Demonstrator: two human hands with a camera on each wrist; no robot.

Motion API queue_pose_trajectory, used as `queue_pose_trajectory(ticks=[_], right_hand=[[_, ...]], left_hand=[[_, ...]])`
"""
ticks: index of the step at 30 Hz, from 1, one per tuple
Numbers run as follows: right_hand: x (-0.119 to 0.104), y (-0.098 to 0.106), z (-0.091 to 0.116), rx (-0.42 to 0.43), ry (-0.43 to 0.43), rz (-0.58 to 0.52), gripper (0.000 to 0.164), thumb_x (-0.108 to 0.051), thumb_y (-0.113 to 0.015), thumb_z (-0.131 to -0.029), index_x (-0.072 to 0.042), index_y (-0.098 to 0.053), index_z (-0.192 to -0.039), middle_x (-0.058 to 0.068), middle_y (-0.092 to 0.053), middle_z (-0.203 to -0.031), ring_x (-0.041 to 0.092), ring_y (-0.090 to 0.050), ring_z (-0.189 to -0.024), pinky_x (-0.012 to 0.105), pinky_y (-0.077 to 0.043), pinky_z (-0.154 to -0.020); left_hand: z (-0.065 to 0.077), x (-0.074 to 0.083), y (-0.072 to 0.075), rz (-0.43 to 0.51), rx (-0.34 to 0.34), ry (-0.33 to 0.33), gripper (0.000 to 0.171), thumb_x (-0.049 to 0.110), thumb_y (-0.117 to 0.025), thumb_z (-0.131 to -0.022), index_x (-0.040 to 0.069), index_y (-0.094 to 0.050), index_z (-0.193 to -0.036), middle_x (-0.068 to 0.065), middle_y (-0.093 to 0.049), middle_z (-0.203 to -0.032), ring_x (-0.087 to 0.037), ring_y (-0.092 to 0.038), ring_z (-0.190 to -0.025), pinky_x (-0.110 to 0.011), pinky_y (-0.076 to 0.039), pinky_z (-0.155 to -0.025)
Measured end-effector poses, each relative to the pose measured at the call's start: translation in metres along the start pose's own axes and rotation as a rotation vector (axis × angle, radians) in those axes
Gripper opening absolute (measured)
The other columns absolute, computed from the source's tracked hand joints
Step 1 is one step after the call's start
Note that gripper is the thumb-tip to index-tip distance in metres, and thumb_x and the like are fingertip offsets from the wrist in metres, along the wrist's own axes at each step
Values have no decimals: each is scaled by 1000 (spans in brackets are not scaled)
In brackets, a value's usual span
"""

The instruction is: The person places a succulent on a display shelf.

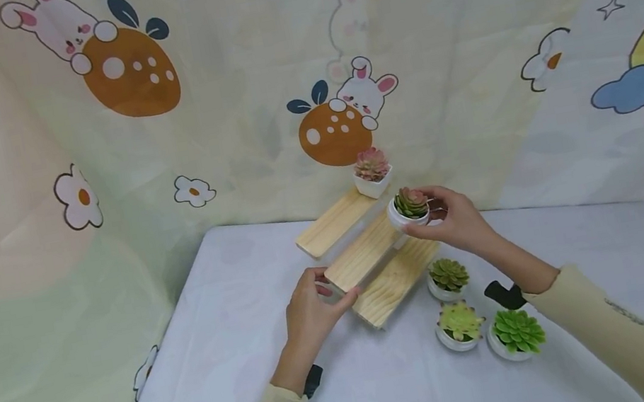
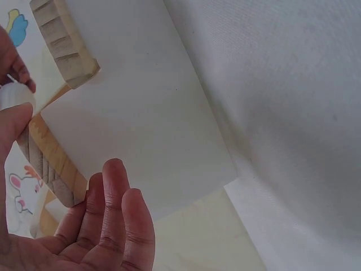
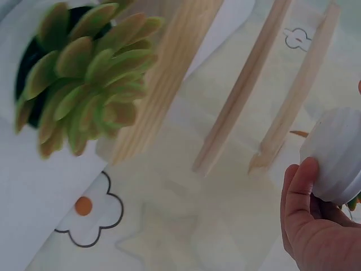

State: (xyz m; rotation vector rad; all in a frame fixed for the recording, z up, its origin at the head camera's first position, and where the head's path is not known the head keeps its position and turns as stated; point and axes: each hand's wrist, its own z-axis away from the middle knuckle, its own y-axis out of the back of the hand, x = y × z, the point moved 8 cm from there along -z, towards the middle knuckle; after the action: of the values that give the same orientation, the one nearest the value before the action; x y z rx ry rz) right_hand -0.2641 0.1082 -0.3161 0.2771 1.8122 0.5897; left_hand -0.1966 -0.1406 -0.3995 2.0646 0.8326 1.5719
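My right hand point(image 1: 460, 221) grips a white pot holding a red-green succulent point(image 1: 410, 203) at the far end of the middle board of a three-tier wooden shelf point(image 1: 363, 251). In the right wrist view the thumb and fingers hold the side of that white pot point(image 3: 335, 155). At the shelf's near end, my left hand point(image 1: 311, 312) holds the end of the middle board, thumb on one edge and fingers on the other. The left wrist view shows this board end point(image 2: 53, 164) between thumb and fingers, beside the shelf's white side panel point(image 2: 146, 118).
A pink succulent in a white pot point(image 1: 372, 174) stands on the top board's far end. Right of the shelf, three green succulents stand on the white-covered table: a dark one point(image 1: 447, 278), a pale one point(image 1: 460, 326) and a bright one point(image 1: 516, 333). A patterned cloth point(image 1: 240, 100) hangs behind.
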Motion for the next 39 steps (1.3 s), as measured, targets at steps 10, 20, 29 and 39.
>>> queue_pose_trajectory(ticks=[10, 20, 29, 39], right_hand=[[-16, -21, -16, -25, 34, -33, 61, -10, -79, -80, 4, -52, -134, 22, -59, -121, 31, -62, -96, 23, -51, -78], [-29, -45, -31, -18, 67, -59, 65, -8, -81, -77, 4, -52, -134, 22, -60, -119, 33, -63, -97, 38, -54, -82], [-34, -66, -45, -24, 59, -93, 62, -8, -81, -77, 3, -55, -132, 22, -60, -118, 31, -63, -95, 34, -53, -83], [-36, -78, -53, -26, 90, -93, 61, -10, -81, -78, 4, -55, -131, 22, -61, -121, 35, -63, -102, 47, -51, -90]], left_hand=[[0, 0, 0, 9, -14, 22, 64, 48, -81, -75, 5, -57, -117, -4, -64, -101, -18, -64, -82, -29, -48, -60], [0, 0, -1, -11, -21, 19, 66, 49, -80, -76, 4, -56, -117, -5, -64, -102, -17, -63, -82, -27, -48, -60], [0, -2, -1, -8, -21, 35, 64, 48, -81, -76, 5, -56, -118, -4, -64, -102, -15, -62, -82, -27, -48, -61], [0, -1, -2, -17, -23, 20, 64, 48, -80, -77, 5, -55, -118, -4, -63, -103, -15, -64, -83, -26, -49, -61]])
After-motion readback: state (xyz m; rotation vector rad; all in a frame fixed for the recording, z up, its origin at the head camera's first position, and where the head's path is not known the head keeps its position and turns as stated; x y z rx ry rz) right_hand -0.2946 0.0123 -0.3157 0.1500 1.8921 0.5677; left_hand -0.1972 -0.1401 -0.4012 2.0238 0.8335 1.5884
